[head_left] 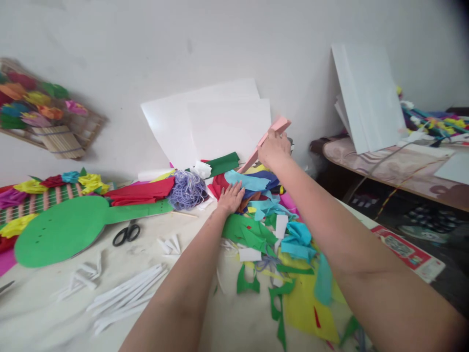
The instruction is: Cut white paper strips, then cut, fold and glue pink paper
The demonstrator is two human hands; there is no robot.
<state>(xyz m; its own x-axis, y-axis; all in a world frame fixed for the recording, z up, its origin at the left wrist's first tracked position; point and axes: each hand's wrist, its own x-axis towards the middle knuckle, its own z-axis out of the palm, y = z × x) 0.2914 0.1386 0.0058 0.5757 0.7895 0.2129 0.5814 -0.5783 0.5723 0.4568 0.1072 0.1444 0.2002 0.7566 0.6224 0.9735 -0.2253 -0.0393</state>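
At centre, the left hand lies flat on coloured scraps, probably steadying them, while apart, right of centre, the right hand clamps a pink strip.

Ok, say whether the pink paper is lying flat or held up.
Held up: the pink paper slants from the right hand down towards the scraps.

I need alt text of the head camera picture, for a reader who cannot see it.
A person's right hand holds a pink strip while the left hand rests on a pile of coloured scraps. Further left lie purple yarn, a green paddle-shaped cutout, black-handled scissors and thin white rolls.
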